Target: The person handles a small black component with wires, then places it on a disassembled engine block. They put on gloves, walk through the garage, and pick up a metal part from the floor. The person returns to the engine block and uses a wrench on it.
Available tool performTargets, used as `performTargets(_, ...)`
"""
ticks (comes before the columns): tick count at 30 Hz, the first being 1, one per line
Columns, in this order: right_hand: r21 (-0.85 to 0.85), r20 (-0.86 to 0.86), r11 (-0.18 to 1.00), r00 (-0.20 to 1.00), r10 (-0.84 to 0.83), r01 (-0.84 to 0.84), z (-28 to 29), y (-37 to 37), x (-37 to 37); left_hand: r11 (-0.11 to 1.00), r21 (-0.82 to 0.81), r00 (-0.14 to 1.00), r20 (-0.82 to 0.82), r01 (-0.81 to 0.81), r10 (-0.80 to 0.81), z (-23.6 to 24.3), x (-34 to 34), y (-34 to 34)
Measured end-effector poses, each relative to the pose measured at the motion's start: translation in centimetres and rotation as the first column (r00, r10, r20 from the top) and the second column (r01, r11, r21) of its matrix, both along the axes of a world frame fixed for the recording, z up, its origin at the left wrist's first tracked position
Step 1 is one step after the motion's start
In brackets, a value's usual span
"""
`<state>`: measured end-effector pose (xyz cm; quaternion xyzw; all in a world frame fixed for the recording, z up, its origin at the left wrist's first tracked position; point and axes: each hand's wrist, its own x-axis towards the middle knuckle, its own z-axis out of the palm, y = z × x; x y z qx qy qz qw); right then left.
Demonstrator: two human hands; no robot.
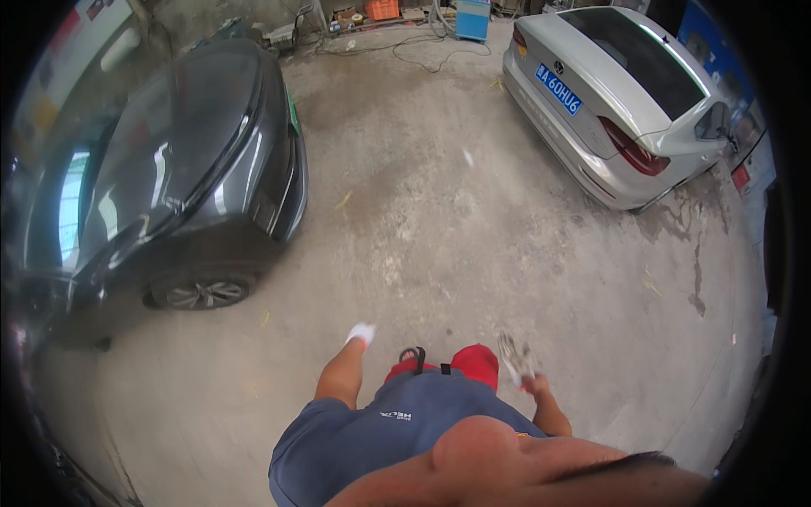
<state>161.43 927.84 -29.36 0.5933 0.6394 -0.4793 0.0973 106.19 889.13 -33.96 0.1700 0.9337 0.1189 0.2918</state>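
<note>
I look down over my blue shirt (397,431) and red shorts (473,359) at a concrete floor (473,245). My right hand (535,385) is at my right side, closed on a blurred grey-white object (515,355) that sticks forward from the fist; its kind is unclear. My left forearm reaches forward and my left hand (361,334) is covered in white, either a glove or a cloth. Whether its fingers hold anything does not show. Neither hand touches a car.
A dark grey car (194,160) stands to the left, its front wheel (203,293) nearest me. A silver car (625,93) is parked at the far right, rear toward me. Cables, a blue box (473,19) and clutter line the far wall.
</note>
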Motion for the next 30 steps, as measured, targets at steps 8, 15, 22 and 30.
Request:
performTargets(8,-0.477,0.265,0.788,0.919,-0.293,0.389,-7.6,12.7,4.0,0.82,0.53,0.968,-0.011,0.218,-0.25,24.4,-10.1,45.4)
performTargets(15,-0.018,0.213,0.751,0.731,0.648,-0.66,-9.0,53.7,-29.5,0.967,-0.15,0.963,0.206,0.205,-0.172,13.8,-17.7,38.9)
performTargets(22,0.498,-0.453,0.866,0.837,0.308,-0.049,17.7,78.7,-68.8,0.885,-0.454,0.819,0.465,-0.105,0.336,15.5,-19.4,40.0)
performTargets(30,0.102,0.077,0.975,0.978,0.192,-0.199,11.7,88.6,-75.2,0.994,-0.101,0.931,0.356,-0.042,0.075,12.2,-56.9,70.4)
